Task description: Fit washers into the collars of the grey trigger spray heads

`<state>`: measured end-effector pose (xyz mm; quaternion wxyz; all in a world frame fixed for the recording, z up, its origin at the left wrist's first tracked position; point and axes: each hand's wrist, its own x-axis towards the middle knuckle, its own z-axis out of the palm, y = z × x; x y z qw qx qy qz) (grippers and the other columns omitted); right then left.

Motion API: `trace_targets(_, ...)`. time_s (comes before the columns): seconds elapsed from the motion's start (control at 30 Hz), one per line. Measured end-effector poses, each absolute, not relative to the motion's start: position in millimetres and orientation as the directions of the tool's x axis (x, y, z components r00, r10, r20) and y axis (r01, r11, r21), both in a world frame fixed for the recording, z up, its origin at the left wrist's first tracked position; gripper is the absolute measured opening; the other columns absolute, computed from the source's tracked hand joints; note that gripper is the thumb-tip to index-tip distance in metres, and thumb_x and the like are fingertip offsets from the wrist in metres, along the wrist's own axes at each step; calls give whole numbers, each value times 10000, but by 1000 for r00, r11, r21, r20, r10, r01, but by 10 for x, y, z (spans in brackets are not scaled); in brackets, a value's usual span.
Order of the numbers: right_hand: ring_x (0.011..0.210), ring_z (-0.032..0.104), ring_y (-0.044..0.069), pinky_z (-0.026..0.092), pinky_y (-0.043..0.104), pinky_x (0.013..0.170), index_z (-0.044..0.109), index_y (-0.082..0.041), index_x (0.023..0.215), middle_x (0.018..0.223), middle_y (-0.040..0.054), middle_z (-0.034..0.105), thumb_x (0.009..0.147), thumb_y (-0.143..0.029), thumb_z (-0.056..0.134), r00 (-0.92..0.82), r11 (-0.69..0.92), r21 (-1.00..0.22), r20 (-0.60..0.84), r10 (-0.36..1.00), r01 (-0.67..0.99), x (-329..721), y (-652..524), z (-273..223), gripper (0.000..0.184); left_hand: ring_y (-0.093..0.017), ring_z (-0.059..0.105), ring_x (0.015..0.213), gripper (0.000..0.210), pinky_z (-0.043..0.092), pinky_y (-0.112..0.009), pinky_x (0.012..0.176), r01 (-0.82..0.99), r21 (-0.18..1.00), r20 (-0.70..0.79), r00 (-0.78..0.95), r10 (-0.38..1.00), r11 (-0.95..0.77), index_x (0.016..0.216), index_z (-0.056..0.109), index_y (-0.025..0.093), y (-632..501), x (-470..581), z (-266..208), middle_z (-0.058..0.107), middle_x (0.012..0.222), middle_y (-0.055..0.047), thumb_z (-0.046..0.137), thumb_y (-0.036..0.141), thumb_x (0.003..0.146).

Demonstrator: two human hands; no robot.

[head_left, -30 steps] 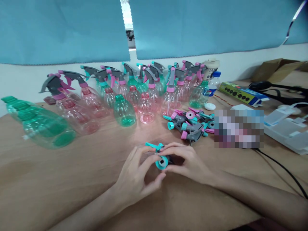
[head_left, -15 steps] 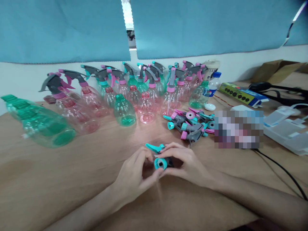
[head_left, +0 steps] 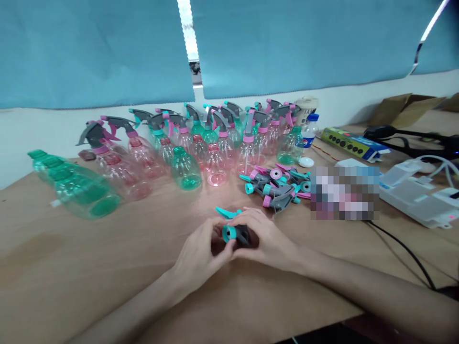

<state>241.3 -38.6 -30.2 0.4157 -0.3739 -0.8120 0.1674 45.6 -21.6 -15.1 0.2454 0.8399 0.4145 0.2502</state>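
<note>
Just above the table, both hands hold one grey and teal trigger sprayer head (head_left: pixel 242 235). My left hand (head_left: pixel 201 243) has its thumb and fingers closed around the teal collar. From the other side my right hand (head_left: pixel 267 239) grips the grey body, its fingers curled over the top. The teal trigger sticks out above the fingers, and part of the body is hidden by the hands. Beyond them lies a pile of grey sprayer heads (head_left: pixel 281 193) with teal and pink parts. A green bottle without a top (head_left: pixel 186 172) and a pink one (head_left: pixel 217 169) stand behind.
Several pink and green bottles with sprayers (head_left: pixel 247 153) stand along the wall. Tilted green bottles (head_left: pixel 86 196) are at the left. A blue-capped bottle (head_left: pixel 310 131), white lid (head_left: pixel 306 162), power-strip box (head_left: pixel 351 144), clear plastic case (head_left: pixel 419 196) and black cable (head_left: pixel 401 255) occupy the right.
The sprayer head has turned so its collar faces more to the left and more grey body shows. Both hands still hold it. The camera view has shifted slightly.
</note>
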Motion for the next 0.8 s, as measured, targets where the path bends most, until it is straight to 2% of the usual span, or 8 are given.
trace_targets(0.07, 1135, 539, 222, 422, 409, 982, 526, -213, 1122, 1154, 71, 617, 716, -390, 749, -342, 663, -603, 569, 747, 445, 2423, -396, -264, 496, -148, 624, 677, 281, 505, -285, 638, 603, 592, 250, 494, 833, -535, 1109, 496, 227, -183, 429, -145, 635, 899, -6, 543, 298, 841)
trace_targets(0.13, 1138, 538, 218, 445, 394, 962, 518, -215, 1137, 1172, 77, 604, 715, -402, 747, -312, 654, -622, 578, 754, 430, 2433, -402, -237, 515, -144, 621, 685, 267, 508, -286, 660, 628, 551, 283, 479, 831, -549, 1123, 515, 246, -127, 376, -134, 624, 922, -2, 526, 302, 862)
trace_targets(0.3, 1104, 554, 208, 451, 386, 958, 532, -209, 1121, 1147, 75, 608, 748, -391, 724, -274, 622, -651, 562, 780, 435, 2444, -393, -256, 457, -213, 627, 875, 262, 496, -351, 783, 752, 388, 346, 417, 840, -533, 1110, 537, 253, 70, 66, -105, 617, 1019, -30, 509, 374, 879)
trace_targets(0.47, 1062, 561, 203, 450, 369, 933, 568, -206, 1065, 1074, 57, 622, 774, -393, 700, -273, 608, -655, 548, 791, 448, 2439, -389, -280, 370, -269, 615, 919, 282, 474, -413, 818, 862, 287, 386, 295, 874, -418, 1009, 571, 233, 194, -377, -103, 644, 977, -50, 523, 464, 854)
trace_targets(0.57, 1012, 568, 194, 457, 353, 895, 584, -204, 1018, 1021, 47, 620, 784, -395, 691, -272, 599, -660, 538, 798, 453, 2436, -398, -266, 320, -278, 611, 926, 289, 465, -426, 815, 871, 263, 374, 304, 876, -414, 966, 581, 239, 170, -544, -109, 643, 993, -48, 505, 494, 853)
trace_targets(0.67, 970, 572, 186, 457, 338, 867, 597, -202, 974, 972, 36, 622, 787, -392, 689, -274, 593, -667, 529, 803, 451, 2431, -401, -249, 282, -289, 596, 949, 309, 453, -442, 827, 878, 231, 436, 292, 852, -419, 988, 578, 232, 114, -547, -80, 618, 1018, -64, 489, 498, 859)
trace_targets(0.8, 883, 590, 168, 456, 317, 817, 615, -193, 882, 884, 22, 639, 812, -371, 667, -290, 592, -670, 517, 805, 448, 2422, -390, -236, 198, -276, 563, 975, 246, 434, -439, 850, 824, 207, 481, 384, 788, -527, 991, 570, 221, 114, -269, 62, 593, 989, -66, 453, 417, 899)
